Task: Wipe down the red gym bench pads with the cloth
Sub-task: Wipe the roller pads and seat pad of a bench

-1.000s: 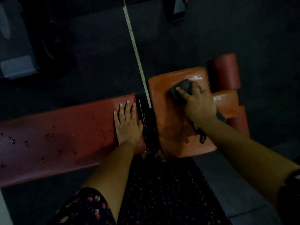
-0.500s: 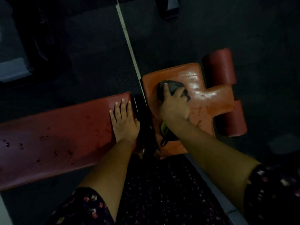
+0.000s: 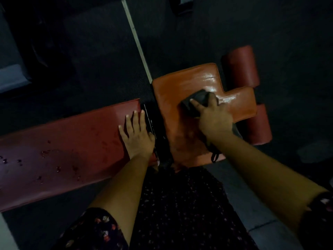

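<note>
Seemingly soft and damp, the cloth (image 3: 195, 102) bunches in the gripping right hand (image 3: 214, 120); left hand (image 3: 137, 138) lies flat on the long pad (image 3: 72, 150).

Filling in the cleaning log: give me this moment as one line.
phase: wiping | right hand: grips cloth on seat pad | left hand: flat on long pad | long pad: droplets

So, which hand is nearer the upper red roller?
Right. The right hand grips the cloth on the seat pad, just below-left of the roller; the left hand lies flat on the long pad, farther left.
</note>
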Demonstrator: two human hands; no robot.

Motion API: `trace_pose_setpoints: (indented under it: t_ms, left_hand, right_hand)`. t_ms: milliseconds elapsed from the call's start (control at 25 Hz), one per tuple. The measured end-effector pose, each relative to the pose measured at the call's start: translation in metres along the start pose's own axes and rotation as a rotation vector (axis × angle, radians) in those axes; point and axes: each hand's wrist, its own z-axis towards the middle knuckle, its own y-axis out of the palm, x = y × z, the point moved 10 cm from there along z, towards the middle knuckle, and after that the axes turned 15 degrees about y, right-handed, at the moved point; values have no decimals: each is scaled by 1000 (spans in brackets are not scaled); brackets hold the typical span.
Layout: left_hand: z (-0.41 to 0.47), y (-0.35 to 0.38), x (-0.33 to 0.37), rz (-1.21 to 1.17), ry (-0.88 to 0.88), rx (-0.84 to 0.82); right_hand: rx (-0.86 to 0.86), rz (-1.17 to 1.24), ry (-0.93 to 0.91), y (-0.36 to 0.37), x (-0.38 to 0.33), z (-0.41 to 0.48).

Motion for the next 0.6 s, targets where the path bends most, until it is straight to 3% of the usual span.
trace_pose_setpoints:
  t_ms: [160,320,440,600]
  left_hand:
    - [-3,3,-5,40,-40,-8]
    - [1,10,-6,71,7,-44]
    - [1,9,-6,70,1,-30]
    - [0,10,-5,53,26,-37]
  right_hand:
    - [-49,188,267,5,67,21]
    - [-155,441,438,23,45,-6]
    - [-146,356,278,22,-31,-30]
    - [-112,48,-133,26,-106,-57]
